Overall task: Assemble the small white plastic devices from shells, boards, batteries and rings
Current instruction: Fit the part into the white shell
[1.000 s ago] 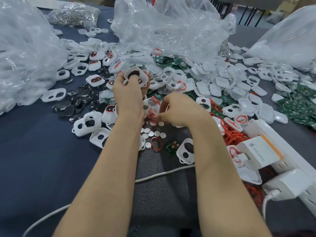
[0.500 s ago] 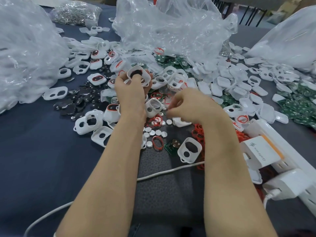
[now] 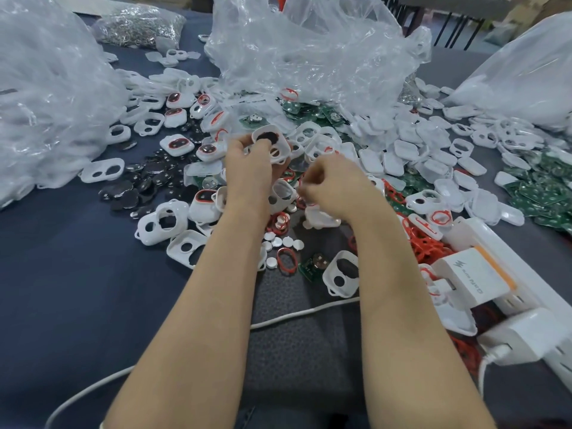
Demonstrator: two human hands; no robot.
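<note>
Rising from the red rings (image 3: 276,225), the right hand (image 3: 335,188) neared the shell (image 3: 271,144) gripped by the left hand (image 3: 247,164) over the mid-tabletop (image 3: 77,289); whether it pinched anything was unclear. A fumbled part might vanish into clutter.

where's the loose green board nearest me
Head view, centre: the green board lies just right of the red oval ring and left of a white two-hole shell, below the coin cells.

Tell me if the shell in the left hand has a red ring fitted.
Not fitted, as far as visible: the shell held by the left hand shows a dark opening inside a white rim, no red.
</note>
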